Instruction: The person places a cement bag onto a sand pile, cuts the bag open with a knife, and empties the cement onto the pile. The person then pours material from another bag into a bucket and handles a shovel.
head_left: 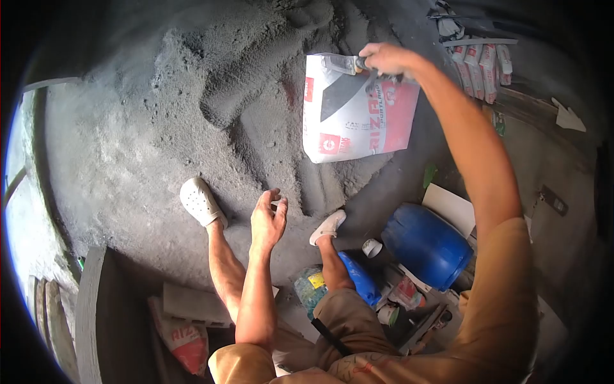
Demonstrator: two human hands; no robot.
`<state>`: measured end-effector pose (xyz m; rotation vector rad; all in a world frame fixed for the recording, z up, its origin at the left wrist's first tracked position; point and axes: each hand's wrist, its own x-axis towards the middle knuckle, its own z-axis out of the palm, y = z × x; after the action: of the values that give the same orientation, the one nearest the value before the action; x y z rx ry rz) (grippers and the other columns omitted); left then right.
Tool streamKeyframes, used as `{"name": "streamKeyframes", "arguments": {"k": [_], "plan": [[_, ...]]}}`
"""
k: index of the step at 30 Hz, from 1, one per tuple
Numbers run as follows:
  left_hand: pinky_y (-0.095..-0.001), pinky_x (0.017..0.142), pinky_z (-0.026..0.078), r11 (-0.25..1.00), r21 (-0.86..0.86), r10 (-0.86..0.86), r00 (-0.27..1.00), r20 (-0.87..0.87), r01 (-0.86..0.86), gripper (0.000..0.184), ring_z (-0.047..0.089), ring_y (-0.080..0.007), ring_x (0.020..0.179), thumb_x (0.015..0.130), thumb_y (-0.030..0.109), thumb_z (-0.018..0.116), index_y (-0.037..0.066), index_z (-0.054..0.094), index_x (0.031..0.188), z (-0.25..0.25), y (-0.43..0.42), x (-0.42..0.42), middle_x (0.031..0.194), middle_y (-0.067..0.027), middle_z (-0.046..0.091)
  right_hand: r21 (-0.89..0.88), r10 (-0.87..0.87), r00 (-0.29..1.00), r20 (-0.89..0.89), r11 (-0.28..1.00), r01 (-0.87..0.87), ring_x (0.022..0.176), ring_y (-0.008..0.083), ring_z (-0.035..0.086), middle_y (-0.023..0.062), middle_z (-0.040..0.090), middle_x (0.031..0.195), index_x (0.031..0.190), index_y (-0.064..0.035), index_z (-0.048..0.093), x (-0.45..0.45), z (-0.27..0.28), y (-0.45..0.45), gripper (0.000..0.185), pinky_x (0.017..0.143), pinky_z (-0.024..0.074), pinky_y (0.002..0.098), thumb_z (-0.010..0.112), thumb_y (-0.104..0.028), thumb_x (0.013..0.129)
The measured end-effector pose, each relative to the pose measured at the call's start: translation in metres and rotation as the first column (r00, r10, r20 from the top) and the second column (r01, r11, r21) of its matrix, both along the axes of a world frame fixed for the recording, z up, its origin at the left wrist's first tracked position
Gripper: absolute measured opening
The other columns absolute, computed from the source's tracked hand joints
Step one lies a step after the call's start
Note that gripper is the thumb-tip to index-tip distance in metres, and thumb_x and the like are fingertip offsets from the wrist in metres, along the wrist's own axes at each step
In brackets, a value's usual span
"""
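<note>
My right hand [387, 59] is closed round the dark handle of a trowel [342, 63], whose metal blade lies over the top edge of a cement bag. This white and pink paper bag [332, 118] stands on the grey ground beside a heap of grey sand or cement mix [256, 70]. A dark triangular patch shows on the bag; whether it is print or shadow I cannot tell. My left hand [268, 217] hangs in the air between my feet, fingers loosely bent and apart, with nothing visible in it.
A blue barrel [428, 243] lies at right, near a white cup [371, 248]. More cement bags [483, 67] are stacked at upper right. Another bag [182, 339] and a hollow block [198, 304] sit at lower left, behind a grey panel [91, 313].
</note>
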<state>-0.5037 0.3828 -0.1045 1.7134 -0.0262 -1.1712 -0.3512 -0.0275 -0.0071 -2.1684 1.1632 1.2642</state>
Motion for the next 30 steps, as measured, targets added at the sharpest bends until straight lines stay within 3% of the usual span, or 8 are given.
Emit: {"name": "streamKeyframes", "arguments": {"k": [1,5,9,13,15,17,25,30], "plan": [[-0.0348,0.070,0.051,1.000,0.001,-0.002,1.000,-0.003,0.002,0.032,0.064,-0.0242,0.074,0.088,0.019,0.061,0.000,0.058,0.114,0.001,0.000,-0.003,0.102,-0.0160,0.065,0.061,-0.039,0.999,0.024,0.997,0.037,0.072,0.0147,0.050,0.0055,0.055,0.085,0.132,-0.0152,0.050,-0.015,-0.001,0.004,0.043,0.054,0.0429,0.0346,0.052,-0.023,0.090],[-0.0356,0.069,0.051,0.999,0.022,-0.043,0.999,0.021,0.043,0.031,0.063,-0.0246,0.070,0.088,0.018,0.060,-0.001,0.058,0.113,0.001,-0.006,-0.001,0.102,-0.0157,0.065,0.091,-0.133,0.973,0.187,0.989,0.118,0.073,0.0122,0.053,0.0081,0.059,0.088,0.131,-0.0120,0.049,-0.077,0.020,0.025,0.040,0.060,0.0453,0.0328,0.048,-0.017,0.091],[-0.0320,0.072,0.051,0.998,0.019,-0.058,0.998,0.026,0.057,0.031,0.064,-0.0194,0.078,0.090,0.017,0.059,-0.002,0.058,0.115,0.001,-0.008,0.001,0.098,-0.0146,0.068,-0.001,-0.038,0.988,0.151,0.999,0.039,0.076,0.0144,0.056,0.0116,0.062,0.095,0.132,-0.0103,0.048,-0.088,0.004,0.039,0.042,0.067,0.0461,0.0324,0.049,-0.017,0.090],[-0.0309,0.070,0.050,0.997,0.020,-0.071,0.997,-0.002,0.071,0.030,0.064,-0.0185,0.076,0.089,0.015,0.059,-0.002,0.058,0.115,-0.002,-0.010,-0.004,0.097,-0.0141,0.068,-0.030,-0.110,0.980,0.167,0.993,0.117,0.081,0.0251,0.064,0.0173,0.066,0.100,0.132,-0.0120,0.046,-0.094,-0.062,0.043,0.047,0.072,0.0503,0.0388,0.055,-0.019,0.087],[-0.0348,0.070,0.051,0.995,0.028,-0.092,0.994,0.058,0.091,0.030,0.063,-0.0228,0.070,0.087,0.017,0.061,0.000,0.059,0.112,-0.005,-0.007,-0.010,0.099,-0.0151,0.065,-0.067,-0.034,0.963,0.269,0.996,0.054,0.096,0.0371,0.064,0.0254,0.064,0.105,0.133,-0.0125,0.042,-0.125,-0.058,0.062,0.049,0.084,0.0486,0.0440,0.054,-0.018,0.086],[-0.0350,0.070,0.051,0.994,0.034,-0.108,0.993,0.050,0.107,0.030,0.063,-0.0229,0.071,0.087,0.017,0.061,0.000,0.059,0.112,-0.003,-0.007,-0.010,0.099,-0.0152,0.065,-0.057,-0.078,0.975,0.209,0.994,0.092,0.103,0.0404,0.061,0.0276,0.062,0.111,0.133,-0.0129,0.041,-0.149,-0.040,0.079,0.050,0.087,0.0475,0.0435,0.054,-0.018,0.085],[-0.0368,0.069,0.050,0.995,0.054,-0.089,0.993,0.082,0.085,0.030,0.063,-0.0256,0.072,0.087,0.018,0.061,0.001,0.059,0.112,-0.006,-0.002,-0.015,0.101,-0.0163,0.065,-0.035,-0.117,0.980,0.162,0.992,0.124,0.111,0.0379,0.058,0.0268,0.058,0.118,0.135,-0.0113,0.038,-0.133,-0.068,0.073,0.049,0.093,0.0436,0.0424,0.052,-0.019,0.089],[-0.0351,0.071,0.051,0.991,0.063,-0.120,0.992,0.043,0.117,0.031,0.064,-0.0240,0.076,0.088,0.018,0.061,0.000,0.059,0.113,-0.011,-0.003,-0.017,0.101,-0.0158,0.066,0.004,-0.169,0.974,0.153,0.985,0.171,0.099,0.0379,0.063,0.0280,0.060,0.110,0.137,-0.0136,0.036,-0.164,-0.052,0.099,0.051,0.085,0.0477,0.0430,0.053,-0.016,0.089]]}}
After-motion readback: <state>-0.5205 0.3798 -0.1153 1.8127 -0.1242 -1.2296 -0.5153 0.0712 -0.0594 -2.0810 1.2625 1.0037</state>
